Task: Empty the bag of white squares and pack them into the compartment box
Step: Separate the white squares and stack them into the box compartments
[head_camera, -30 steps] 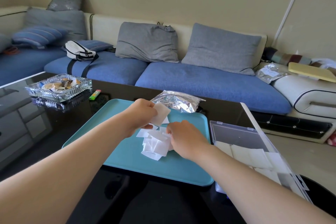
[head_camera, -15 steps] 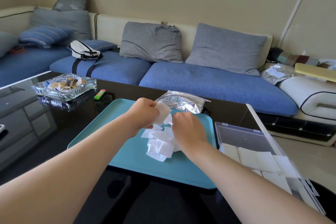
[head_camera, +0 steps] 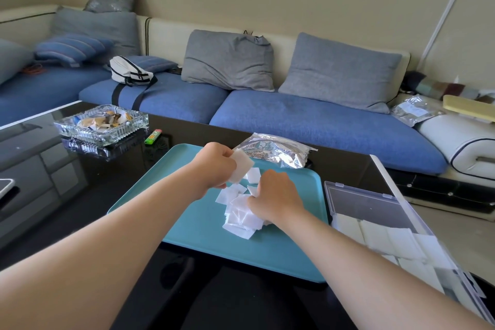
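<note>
Under the right hand [head_camera: 276,195], some white squares [head_camera: 241,220] hide.

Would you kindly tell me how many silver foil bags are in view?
2. One crinkled silver foil bag lies at the far edge of the teal plastic tray; the other foil bag rests on the white sofa arm, far right. More may be hidden.

Black table [head_camera: 80,195]: teal tray [head_camera: 187,222], compartment box [head_camera: 361,203], ashtray [head_camera: 101,126], lighter [head_camera: 153,136]

white squares [head_camera: 242,218] heaped on tray [head_camera: 187,222], tray set mid-bench [head_camera: 93,195], bag [head_camera: 276,153] laid behind tray, compartment box [head_camera: 359,187] placed right of tray, ashtray [head_camera: 80,132] far left
</note>
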Motion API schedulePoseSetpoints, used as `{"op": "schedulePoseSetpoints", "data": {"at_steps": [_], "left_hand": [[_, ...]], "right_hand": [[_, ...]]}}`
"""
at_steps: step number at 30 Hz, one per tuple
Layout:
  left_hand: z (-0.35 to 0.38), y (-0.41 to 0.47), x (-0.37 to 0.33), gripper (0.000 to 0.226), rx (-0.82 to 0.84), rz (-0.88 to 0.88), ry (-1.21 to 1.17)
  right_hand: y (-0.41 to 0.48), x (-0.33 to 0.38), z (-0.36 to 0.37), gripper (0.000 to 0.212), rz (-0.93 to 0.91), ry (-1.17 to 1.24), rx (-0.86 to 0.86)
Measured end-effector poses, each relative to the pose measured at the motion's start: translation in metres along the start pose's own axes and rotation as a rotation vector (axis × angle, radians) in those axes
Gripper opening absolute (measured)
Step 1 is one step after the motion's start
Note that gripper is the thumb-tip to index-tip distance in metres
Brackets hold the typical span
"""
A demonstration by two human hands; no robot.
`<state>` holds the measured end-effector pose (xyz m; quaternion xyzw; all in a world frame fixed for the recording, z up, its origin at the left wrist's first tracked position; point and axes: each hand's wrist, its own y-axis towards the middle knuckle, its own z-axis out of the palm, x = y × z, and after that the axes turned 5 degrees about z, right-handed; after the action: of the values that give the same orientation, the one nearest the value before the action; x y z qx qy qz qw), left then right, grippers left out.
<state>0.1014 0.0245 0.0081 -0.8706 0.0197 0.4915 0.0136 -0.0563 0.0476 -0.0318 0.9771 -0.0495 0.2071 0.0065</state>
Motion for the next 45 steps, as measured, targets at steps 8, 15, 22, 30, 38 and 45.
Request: {"op": "schedulePoseSetpoints", "data": {"at_steps": [8, 15, 22, 30, 38, 45], "left_hand": [[-0.002, 0.001, 0.006, 0.026, 0.076, 0.040, -0.002], [-0.002, -0.009, 0.001, 0.028, 0.202, 0.174, 0.127], [0.004, -0.013, -0.004, 0.019, 0.188, 0.223, 0.068], [0.009, -0.016, -0.012, 0.012, 0.118, 0.240, -0.145], [0.017, -0.020, -0.022, 0.010, 0.175, 0.142, -0.418], [0.029, -0.021, -0.029, 0.043, 0.154, -0.005, -0.581]], "right_hand": [[-0.007, 0.001, -0.012, 0.019, -0.041, -0.091, -0.023], [0.005, -0.016, -0.029, 0.035, -0.071, 0.228, -0.298], [-0.004, -0.027, -0.044, 0.022, -0.190, 0.472, -0.286], [-0.015, -0.039, -0.051, 0.021, -0.214, 0.612, -0.210], [-0.020, -0.046, -0.061, 0.028, -0.206, 0.633, -0.160], [-0.041, -0.037, -0.064, 0.013, -0.395, 0.639, -0.243]]}}
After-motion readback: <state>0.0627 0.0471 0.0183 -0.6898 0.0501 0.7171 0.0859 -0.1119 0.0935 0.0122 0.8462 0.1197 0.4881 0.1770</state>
